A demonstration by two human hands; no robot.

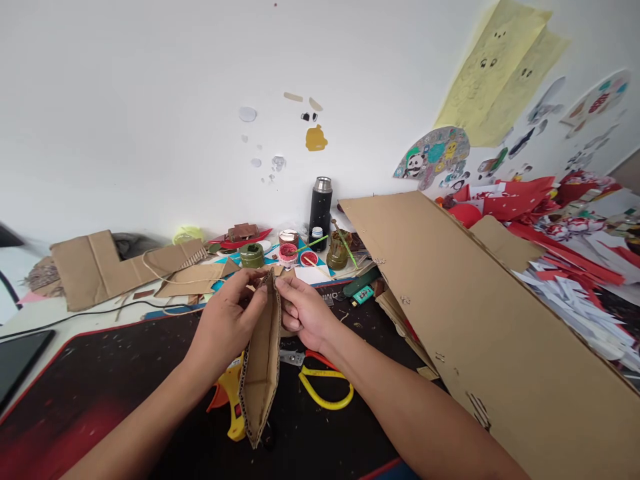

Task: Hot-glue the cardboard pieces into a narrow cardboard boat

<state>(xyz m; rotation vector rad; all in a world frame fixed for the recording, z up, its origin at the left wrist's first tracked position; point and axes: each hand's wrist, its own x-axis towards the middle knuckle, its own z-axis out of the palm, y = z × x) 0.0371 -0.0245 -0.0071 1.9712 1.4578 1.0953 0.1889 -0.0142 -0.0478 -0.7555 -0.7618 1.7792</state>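
Observation:
A narrow boat-shaped cardboard piece [261, 363] with raised sides and pointed ends stands between my hands, its near tip low over the dark mat. My left hand [235, 307] pinches the far end from the left. From the right, my right hand [303, 303] grips the same end with thumb and curled fingers. Behind the cardboard piece lies a yellow glue gun [231, 397] with an orange trigger, partly hidden. To the right rest scissors [325, 387] with yellow and red handles, below my right wrist.
A large cardboard sheet [480, 300] leans across the right side. Paint jars [251, 255] and a black thermos [321, 207] stand at the back. Cardboard scraps [90, 267] and a black cable [100, 313] lie left. Red and white paper [565, 267] piles up far right.

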